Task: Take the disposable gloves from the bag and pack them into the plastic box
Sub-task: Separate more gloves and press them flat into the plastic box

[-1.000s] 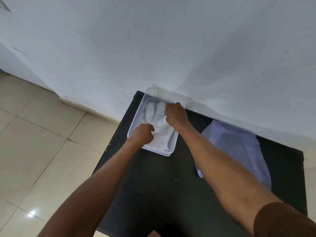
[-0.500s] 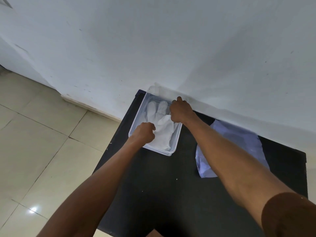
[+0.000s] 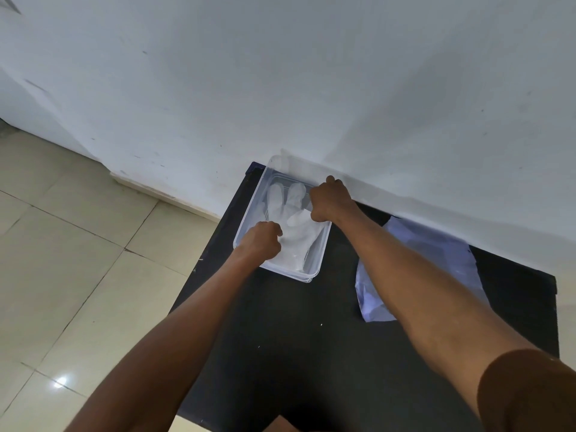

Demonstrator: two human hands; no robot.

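Both hands, left hand (image 3: 261, 241) and right hand (image 3: 330, 199), stay curled, pinching the glove (image 3: 294, 232), now flatter in the box (image 3: 311, 272); packing nearly settled.

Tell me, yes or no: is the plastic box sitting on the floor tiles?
No, the plastic box rests on the black table, against the wall, with both hands in it.

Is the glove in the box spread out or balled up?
Spread: the glove lies flat in the plastic box, its finger shapes pointing to the wall.

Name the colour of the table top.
Black table top, matte; head view, the only one.
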